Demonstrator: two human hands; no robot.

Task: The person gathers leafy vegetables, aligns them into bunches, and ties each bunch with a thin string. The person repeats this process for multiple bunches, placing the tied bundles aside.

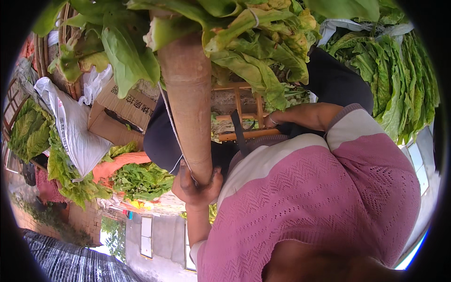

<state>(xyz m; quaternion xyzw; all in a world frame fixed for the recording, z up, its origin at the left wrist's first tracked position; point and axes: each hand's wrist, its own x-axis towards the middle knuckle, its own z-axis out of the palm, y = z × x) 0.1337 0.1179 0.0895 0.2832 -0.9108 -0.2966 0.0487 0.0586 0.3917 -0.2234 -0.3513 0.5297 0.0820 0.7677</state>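
Observation:
My left hand (198,188) grips the near end of a thick bamboo pole (188,95), which points up and away from my body. A thin white string (171,116) runs along the pole's left side to my fingers. Large green and yellowing leaves, apparently tobacco (260,53), hang across its far part. One cut leaf stalk (151,37) lies over the pole. My right hand (269,121) is low beside my thigh, close to a small wooden frame (248,134). Most of its fingers are hidden, so what it holds cannot be made out.
Piled leaves (394,81) lie beyond my right knee. To the left are an opened cardboard box (123,105) bearing writing, a white plastic sack (75,130) and more leaves (141,181) beside orange sheeting (118,164). Farther left, a person in pink (49,187) is partly visible.

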